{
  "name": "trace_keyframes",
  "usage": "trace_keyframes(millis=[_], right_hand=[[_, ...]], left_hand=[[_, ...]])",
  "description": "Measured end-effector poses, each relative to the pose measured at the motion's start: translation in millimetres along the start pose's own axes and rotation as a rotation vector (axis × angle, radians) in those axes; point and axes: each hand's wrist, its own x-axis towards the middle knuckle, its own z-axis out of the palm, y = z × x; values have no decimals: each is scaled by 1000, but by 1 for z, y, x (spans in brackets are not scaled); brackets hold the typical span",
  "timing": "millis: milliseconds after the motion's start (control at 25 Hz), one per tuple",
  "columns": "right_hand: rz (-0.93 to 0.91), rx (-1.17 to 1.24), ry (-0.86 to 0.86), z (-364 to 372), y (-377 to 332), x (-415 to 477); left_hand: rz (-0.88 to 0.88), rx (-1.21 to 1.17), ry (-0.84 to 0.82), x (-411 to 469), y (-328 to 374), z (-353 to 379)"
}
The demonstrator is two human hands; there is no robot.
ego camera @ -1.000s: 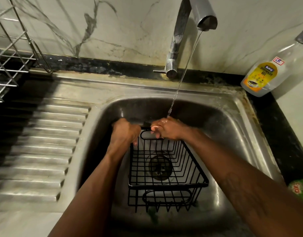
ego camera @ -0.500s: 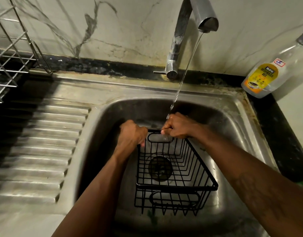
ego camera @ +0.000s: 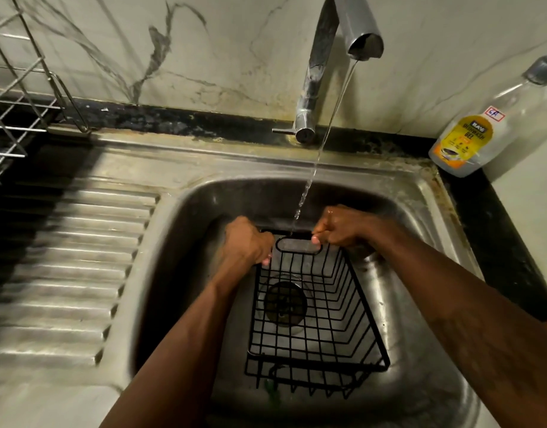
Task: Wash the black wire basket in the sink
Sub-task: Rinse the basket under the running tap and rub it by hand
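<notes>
Down in the steel sink [ego camera: 420,193], the black wire basket [ego camera: 315,329] is a rectangular grid of thin wires, and the drain [ego camera: 284,304] shows through its bottom. The left hand [ego camera: 247,242] and right hand [ego camera: 340,227] clench its far rim, hiding both corners. Compared with a second ago, the hands sit wider apart, and the water stream [ego camera: 324,143] lands between them.

Steel sink [ego camera: 420,193] set into a black counter [ego camera: 497,242], its ribbed drainboard [ego camera: 65,273] running off to the left, with a silver wire rack [ego camera: 12,118] at the far left corner. Down in the basin, the black wire basket [ego camera: 315,319] sits over the drain [ego camera: 284,304]; whether it touches the floor can't be told. The tap [ego camera: 309,112] rises from the back ledge. A dishwash gel bottle [ego camera: 470,140] stands on the counter, far right.
</notes>
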Motion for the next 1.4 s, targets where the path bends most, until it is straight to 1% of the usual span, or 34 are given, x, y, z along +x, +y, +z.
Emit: trace_keyframes(millis=[120, 200, 320, 400, 480, 560, 600, 640, 760, 880, 1040, 1120, 1240, 1320, 1400], right_hand=[[64, -125, 82, 10, -3, 12], [56, -180, 174, 26, -20, 27], [-32, -166, 355, 35, -40, 35], [-84, -167, 386, 37, -45, 30], [-75, -135, 389, 41, -42, 27], [-26, 49, 382, 46, -32, 28], [-1, 125, 348, 47, -28, 28], [3, 157, 319, 48, -26, 29], [20, 126, 310, 41, -24, 31], [68, 83, 315, 36, -20, 29], [98, 139, 252, 44, -15, 33], [124, 106, 277, 47, -18, 37], [190, 108, 346, 46, -30, 37], [191, 40, 365, 44, -39, 41], [172, 52, 414, 43, -46, 47]], left_hand=[[5, -14, 26, -1, 4, 1], [-7, 4, 52, -5, 6, 0], [3, 30, 94, -9, 9, -3], [-10, 5, 110, -7, 7, -5], [-1, 8, 140, -4, 5, -6], [22, 0, 162, -3, 4, -6], [21, -17, 165, -3, 3, -6], [10, -38, 162, -3, 3, -7], [-23, -74, 152, -1, 3, -10], [-7, -55, 134, -1, 2, -9], [-14, -85, 118, -3, 2, -7], [-12, -86, 130, -1, 2, -6], [-1, -88, 103, -4, 3, -1], [-4, -98, 85, -7, 5, 2], [6, -95, 109, -6, 6, 1]])
